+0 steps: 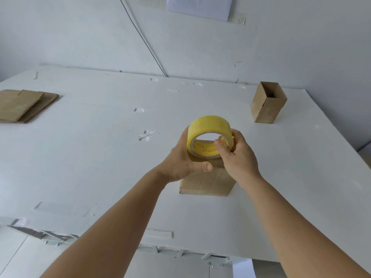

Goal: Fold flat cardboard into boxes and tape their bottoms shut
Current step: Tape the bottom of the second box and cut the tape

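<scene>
Gripping a yellow tape roll (208, 127), core print unreadable, both hands (210, 157) above a box (206, 185).

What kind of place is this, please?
Probably a small packing workspace: a white table with a stack of flat cardboard, one folded open box, and a yellow tape roll held over another box.

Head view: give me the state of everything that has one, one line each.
Tape roll: lifted above the near box, gripped by both hands.
Left hand: grips the roll's left side.
Right hand: thumb through the core, pinching the roll.
Near box: folded, flaps closed, under the hands.
Far box: erected, standing, top open.
Flat cardboard: unfolded, stacked at table's left.
</scene>
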### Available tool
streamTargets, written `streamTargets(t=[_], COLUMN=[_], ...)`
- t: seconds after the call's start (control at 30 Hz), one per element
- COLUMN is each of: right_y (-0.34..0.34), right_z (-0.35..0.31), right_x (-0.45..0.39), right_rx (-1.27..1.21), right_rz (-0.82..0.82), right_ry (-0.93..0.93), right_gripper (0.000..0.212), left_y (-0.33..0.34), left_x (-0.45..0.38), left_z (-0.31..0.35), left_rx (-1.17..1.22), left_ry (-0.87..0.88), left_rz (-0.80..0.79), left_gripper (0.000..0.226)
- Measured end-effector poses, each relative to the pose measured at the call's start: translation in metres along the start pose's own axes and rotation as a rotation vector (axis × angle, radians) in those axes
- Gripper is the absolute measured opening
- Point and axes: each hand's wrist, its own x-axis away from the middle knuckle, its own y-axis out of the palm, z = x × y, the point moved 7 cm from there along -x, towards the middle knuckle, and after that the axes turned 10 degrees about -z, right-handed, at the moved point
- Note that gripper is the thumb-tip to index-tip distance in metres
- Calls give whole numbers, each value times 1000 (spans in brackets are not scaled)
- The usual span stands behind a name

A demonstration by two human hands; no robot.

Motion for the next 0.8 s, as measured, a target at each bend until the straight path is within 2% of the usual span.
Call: streamTargets(t=[0.07, 0.17, 0.23, 0.4, 0.53, 0.67, 0.8], right_y=[3, 4, 0, -33, -65, -65, -79], right_z=[3, 4, 2, 2, 7, 7, 9], right_x=[-3, -6, -7, -13, -18, -20, -23], right_rx=[-103, -246, -322, -458, -492, -470, -412], right_rz=[-64, -140, -160, -131, -179, -277, -166], right_ry=[16, 29, 3, -30, -58, -77, -81], right_gripper=[38, 32, 27, 19, 28, 33, 25], left_y=[0, -6, -12, -14, -14, -15, -14], left_x=[-6, -5, -6, -6, -6, -6, -5], left_z=[-7, -10, -10, -8, -9, -8, -8], left_rx=[-44, -204, -354, -622, -663, -666, -672], left_ry=[-29, -48, -99, -211, -265, -272, -281], left_rz=[33, 102, 128, 68, 67, 66, 54], left_gripper=[105, 96, 105, 119, 127, 129, 129])
